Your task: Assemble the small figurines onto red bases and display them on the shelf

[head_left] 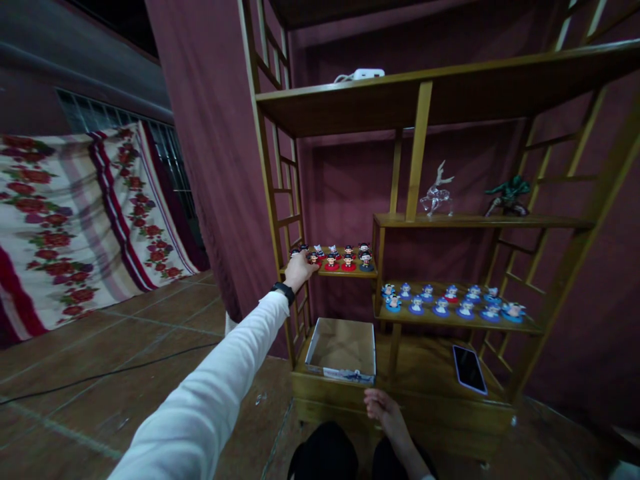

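My left hand [299, 269] reaches out to the left end of a small shelf [340, 273]. Its fingers are closed around a small dark-haired figurine [295, 253], partly hidden by the hand. To the right of that hand stand two rows of similar figurines [331, 261], several of them on red round bases. Low in front of the cabinet, above my knees, is my right hand [384, 408]. Its fingers are loosely bent and slightly apart, with nothing visible in them. Just beyond it sits a shallow open cardboard box [345, 373] with a bare brown bottom.
Blue-and-white figurines [441, 307] stand in two rows on the lower right shelf. A phone [469, 369] lies below them. Above are a clear deer-like ornament [438, 193] and a dark green figure [508, 197]. A white power strip [369, 73] rests on the top shelf. Wooden uprights [419, 153] divide the shelves.
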A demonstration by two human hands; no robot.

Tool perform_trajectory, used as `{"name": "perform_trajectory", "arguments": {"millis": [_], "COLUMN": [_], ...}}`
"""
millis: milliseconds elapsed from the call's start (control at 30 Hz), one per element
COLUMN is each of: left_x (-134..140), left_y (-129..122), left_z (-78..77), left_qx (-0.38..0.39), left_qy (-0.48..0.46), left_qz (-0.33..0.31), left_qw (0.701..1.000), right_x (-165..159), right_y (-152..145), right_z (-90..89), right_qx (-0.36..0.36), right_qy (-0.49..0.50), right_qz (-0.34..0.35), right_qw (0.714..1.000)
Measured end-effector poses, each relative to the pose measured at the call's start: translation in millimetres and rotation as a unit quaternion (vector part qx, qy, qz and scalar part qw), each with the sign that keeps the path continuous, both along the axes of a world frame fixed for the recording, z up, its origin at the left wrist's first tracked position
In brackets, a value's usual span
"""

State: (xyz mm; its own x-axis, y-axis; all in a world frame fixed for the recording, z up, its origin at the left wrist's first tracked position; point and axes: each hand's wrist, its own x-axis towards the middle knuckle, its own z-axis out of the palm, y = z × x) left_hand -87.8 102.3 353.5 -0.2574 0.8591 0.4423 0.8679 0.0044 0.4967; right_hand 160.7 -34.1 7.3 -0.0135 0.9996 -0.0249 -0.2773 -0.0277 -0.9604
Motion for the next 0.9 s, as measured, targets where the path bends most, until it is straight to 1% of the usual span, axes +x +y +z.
{"name": "perform_trajectory", "arguments": {"millis": [333,467,600,767,900], "left_x": [-0.7,-0.8,-2.2,-6.2,-5.4], "left_y": [0.6,0.6,2.2,6.0,-2.3], "left_z": [1.1,1.2,0.5,-2.2,-5.0], "left_qx": [-0.001,-0.005,0.001,0.005,0.029], "left_qy": [0.000,0.001,-0.003,-0.005,-0.001], "left_qz": [0.002,0.005,0.000,-0.010,-0.007], "left_qw": [1.000,1.000,1.000,1.000,1.000], "right_x": [-0.8,0.3,0.1,-0.2,-0.1], "right_y": [-2.2,-2.0,-0.3,0.3,-0.8], "right_z": [2.6,1.1,-0.6,1.9,4.7], "right_qx": [0.002,0.002,0.000,-0.003,0.005], "right_qy": [-0.011,-0.013,-0.010,-0.006,0.006], "right_qz": [0.002,0.011,0.014,0.013,0.016], "right_qw": [1.000,1.000,1.000,1.000,1.000]}}
